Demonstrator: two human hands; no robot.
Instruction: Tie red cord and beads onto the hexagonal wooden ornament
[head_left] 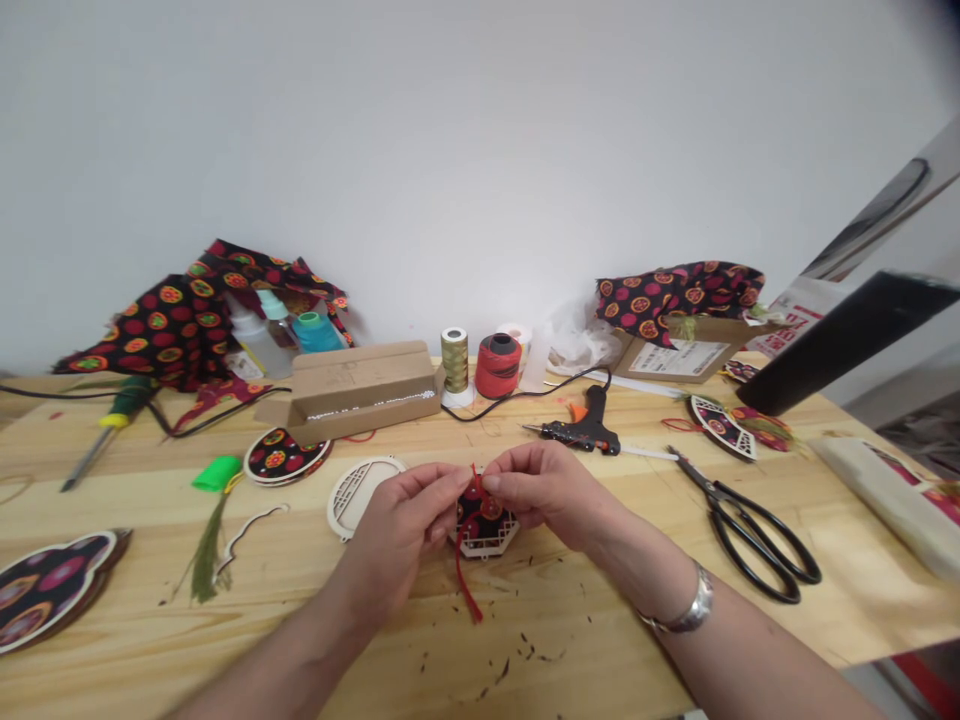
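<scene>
My left hand point(411, 512) and my right hand point(546, 490) meet at the middle of the table, both closed, pinching a red cord point(466, 582) between thumbs and fingertips. One loose end of the cord hangs down toward me. Behind and below the fingertips is an octagonal wooden ornament point(484, 545) with a lattice rim and dark patterned fabric; my fingers partly cover it. Left of it, beside my left hand, lies a pale round wooden lattice piece point(365, 495). Whether the cord is tied to the ornament is hidden by my fingers.
Black-handled scissors point(754, 530) lie right of my right arm. A glue gun point(585, 425) is behind my right hand. A cardboard box point(364, 390), gold thread spool point(454, 362) and red thread spool point(498, 367) stand at the back. A green tassel point(204, 550) and screwdriver point(109, 430) lie left.
</scene>
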